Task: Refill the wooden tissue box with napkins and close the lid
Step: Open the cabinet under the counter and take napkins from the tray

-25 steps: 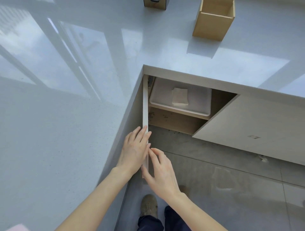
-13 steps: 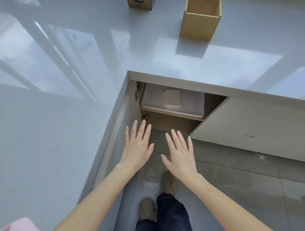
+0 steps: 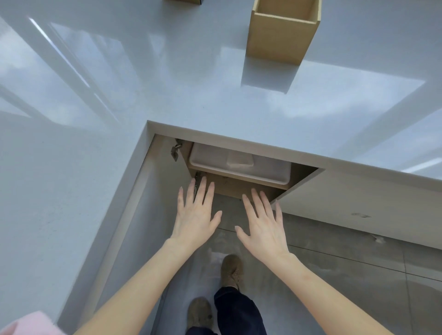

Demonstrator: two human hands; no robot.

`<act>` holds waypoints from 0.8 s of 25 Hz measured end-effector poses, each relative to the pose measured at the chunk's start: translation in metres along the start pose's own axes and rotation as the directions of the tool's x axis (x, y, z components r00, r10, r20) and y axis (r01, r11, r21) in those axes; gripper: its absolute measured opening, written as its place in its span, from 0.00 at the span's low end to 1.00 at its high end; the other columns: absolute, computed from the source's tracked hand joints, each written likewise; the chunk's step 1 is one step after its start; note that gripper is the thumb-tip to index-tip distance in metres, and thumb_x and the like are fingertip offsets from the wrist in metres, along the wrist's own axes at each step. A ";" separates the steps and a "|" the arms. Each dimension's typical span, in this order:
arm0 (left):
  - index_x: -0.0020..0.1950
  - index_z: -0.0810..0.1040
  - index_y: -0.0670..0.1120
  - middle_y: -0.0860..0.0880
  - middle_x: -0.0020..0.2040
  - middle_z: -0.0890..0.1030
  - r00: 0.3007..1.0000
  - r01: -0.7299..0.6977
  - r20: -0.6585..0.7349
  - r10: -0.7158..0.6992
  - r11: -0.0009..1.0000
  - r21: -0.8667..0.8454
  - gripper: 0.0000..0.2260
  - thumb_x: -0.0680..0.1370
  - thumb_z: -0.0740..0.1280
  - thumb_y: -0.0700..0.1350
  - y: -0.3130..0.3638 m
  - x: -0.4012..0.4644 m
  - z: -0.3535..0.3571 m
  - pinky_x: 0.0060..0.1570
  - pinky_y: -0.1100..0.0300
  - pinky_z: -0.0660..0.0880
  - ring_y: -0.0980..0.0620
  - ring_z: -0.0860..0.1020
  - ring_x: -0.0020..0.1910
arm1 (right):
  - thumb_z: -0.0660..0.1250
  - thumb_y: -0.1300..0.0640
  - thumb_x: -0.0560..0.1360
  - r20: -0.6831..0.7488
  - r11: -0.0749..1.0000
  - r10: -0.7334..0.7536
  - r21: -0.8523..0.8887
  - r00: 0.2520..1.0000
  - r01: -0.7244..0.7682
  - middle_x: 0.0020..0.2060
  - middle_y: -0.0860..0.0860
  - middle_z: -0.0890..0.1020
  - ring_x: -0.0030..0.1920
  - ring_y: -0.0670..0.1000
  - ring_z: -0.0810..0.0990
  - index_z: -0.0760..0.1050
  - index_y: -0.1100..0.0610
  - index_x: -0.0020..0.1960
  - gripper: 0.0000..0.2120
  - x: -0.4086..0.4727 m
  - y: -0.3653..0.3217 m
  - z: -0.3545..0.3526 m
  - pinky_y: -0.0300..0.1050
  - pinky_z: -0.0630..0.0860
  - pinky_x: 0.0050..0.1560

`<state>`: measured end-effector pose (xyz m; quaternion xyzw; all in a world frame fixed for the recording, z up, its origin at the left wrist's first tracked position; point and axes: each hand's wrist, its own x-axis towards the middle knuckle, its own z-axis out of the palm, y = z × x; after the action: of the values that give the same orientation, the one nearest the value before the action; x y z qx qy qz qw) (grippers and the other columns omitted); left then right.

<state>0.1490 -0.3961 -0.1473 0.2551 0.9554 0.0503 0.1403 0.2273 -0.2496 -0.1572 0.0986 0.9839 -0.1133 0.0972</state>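
The wooden tissue box stands open-topped on the white countertop at the back, lid off. Below the counter an open cabinet holds a white plastic tray with a small stack of napkins lying in it. My left hand and my right hand are both spread flat, palms down, in front of the cabinet opening and just below the tray. Neither hand touches or holds anything.
The left cabinet door is swung fully back against the side cabinet; the right door stands partly open. A dark box edge shows at the top. Something pink lies at the counter's near left corner. My shoes stand on the grey tiled floor.
My hands let go of the left door's edge after swinging it fully open, then spread flat and moved forward toward the tray. The view shifted closer to the counter.
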 end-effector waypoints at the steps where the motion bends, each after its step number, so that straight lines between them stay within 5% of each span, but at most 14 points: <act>1: 0.75 0.48 0.45 0.44 0.77 0.51 1.000 0.008 -0.004 -0.008 1.000 -0.011 0.30 0.78 0.54 0.55 0.002 0.010 0.000 0.73 0.44 0.44 0.43 0.47 0.76 | 0.59 0.44 0.74 -0.001 1.000 0.002 0.005 1.000 -0.002 0.76 0.55 0.55 0.76 0.54 0.51 0.53 0.54 0.74 0.33 0.007 0.006 -0.002 0.57 0.44 0.74; 20: 0.75 0.48 0.45 0.46 0.77 0.51 0.998 -0.034 0.044 0.040 0.989 -0.143 0.31 0.78 0.56 0.55 -0.008 0.098 0.044 0.73 0.50 0.47 0.46 0.50 0.76 | 0.56 0.44 0.77 0.069 0.990 0.107 0.088 0.992 -0.113 0.77 0.51 0.47 0.76 0.51 0.44 0.47 0.53 0.75 0.33 0.086 0.045 0.029 0.53 0.40 0.75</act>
<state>0.0765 -0.3526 -0.2144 0.2631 0.9409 0.1151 0.1797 0.1598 -0.1988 -0.2127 0.1536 0.9670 -0.1559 0.1302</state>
